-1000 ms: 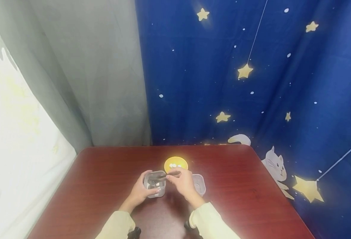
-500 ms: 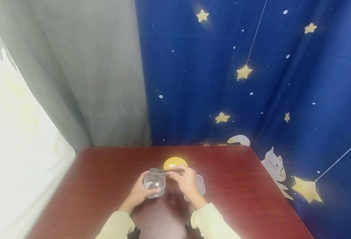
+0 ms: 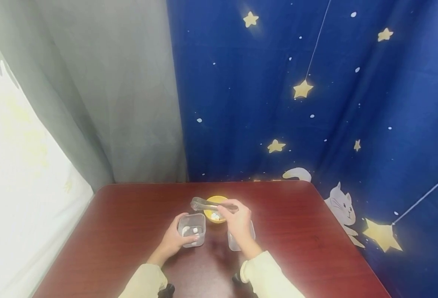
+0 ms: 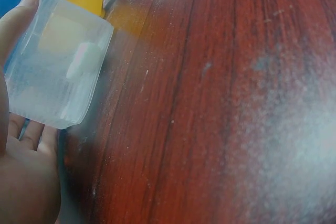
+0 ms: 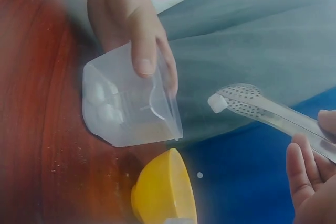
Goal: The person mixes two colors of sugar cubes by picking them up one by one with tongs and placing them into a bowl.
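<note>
My left hand (image 3: 175,238) grips a clear plastic container (image 3: 201,220), thumb on one side and fingers on the other. A few white lumps sit in its bottom. My right hand (image 3: 238,219) pinches metal tongs (image 3: 208,205), whose perforated ends are held above the table. In the right wrist view a small white cube (image 5: 217,103) is caught at the tips of the tongs. Just beyond the container is a yellow bowl (image 5: 157,187) with white pieces in it; the tongs and right hand partly cover it in the head view.
Another clear plastic container (image 3: 234,244) stands on the table under my right forearm, partly hidden. The reddish-brown table (image 3: 308,240) extends to both sides. Behind it hang a grey curtain (image 3: 140,103) and a blue star-patterned curtain (image 3: 234,116).
The tongs have risen out of the container and moved away from me, to above the near side of the yellow bowl. My left hand and its container have hardly moved.
</note>
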{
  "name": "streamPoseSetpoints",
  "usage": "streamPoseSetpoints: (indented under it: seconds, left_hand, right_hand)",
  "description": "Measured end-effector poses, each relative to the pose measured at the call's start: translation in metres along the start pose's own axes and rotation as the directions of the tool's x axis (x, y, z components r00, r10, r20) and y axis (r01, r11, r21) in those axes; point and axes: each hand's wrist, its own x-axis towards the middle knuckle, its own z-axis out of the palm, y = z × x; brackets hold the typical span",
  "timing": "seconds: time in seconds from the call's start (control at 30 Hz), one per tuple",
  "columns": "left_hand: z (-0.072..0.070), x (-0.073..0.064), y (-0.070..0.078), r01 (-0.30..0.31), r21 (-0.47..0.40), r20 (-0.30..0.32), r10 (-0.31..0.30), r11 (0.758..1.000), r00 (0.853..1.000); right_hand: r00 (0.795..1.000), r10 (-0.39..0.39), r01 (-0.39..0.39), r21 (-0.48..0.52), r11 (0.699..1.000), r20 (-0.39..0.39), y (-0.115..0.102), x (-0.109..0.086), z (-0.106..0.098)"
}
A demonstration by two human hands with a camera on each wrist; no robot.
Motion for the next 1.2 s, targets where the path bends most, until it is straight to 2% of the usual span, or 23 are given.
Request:
streamPoseSetpoints:
  seconds: [0.33, 0.6, 0.67, 0.9, 1.03, 1.2]
  left_hand:
    - [0.001, -0.002, 0.002, -0.009, -0.008, 0.000, 0.009, 1.000, 1.000]
    - [0.001, -0.003, 0.004, -0.004, -0.005, -0.004, 0.004, 1.000, 1.000]
    - [0.001, -0.003, 0.003, -0.009, 0.005, -0.006, 0.009, 1.000, 1.000]
    - [0.001, -0.002, 0.002, 0.003, 0.031, 0.002, -0.003, 1.000, 1.000]
    - [0.000, -0.001, 0.001, -0.004, 0.029, 0.007, 0.004, 1.000, 1.000]
    - [0.000, 0.000, 0.002, -0.007, 0.027, 0.007, 0.006, 1.000, 1.000]
  right_hand:
    - [0.997, -0.039, 0.043, 0.076, 0.996, -0.061, -0.006, 0.003, -0.004]
    - [0.993, -0.024, 0.036, 0.101, 0.994, -0.117, -0.013, 0.007, -0.007]
    - [0.991, -0.018, 0.031, 0.098, 0.995, -0.130, -0.018, 0.008, -0.007]
    - [0.987, -0.029, 0.047, 0.112, 0.993, -0.158, -0.060, 0.006, -0.015]
    - [0.984, -0.052, 0.073, 0.123, 0.990, -0.172, -0.067, 0.011, -0.018]
    - [0.983, -0.065, 0.099, 0.197, 0.975, -0.171, -0.069, 0.020, -0.023]
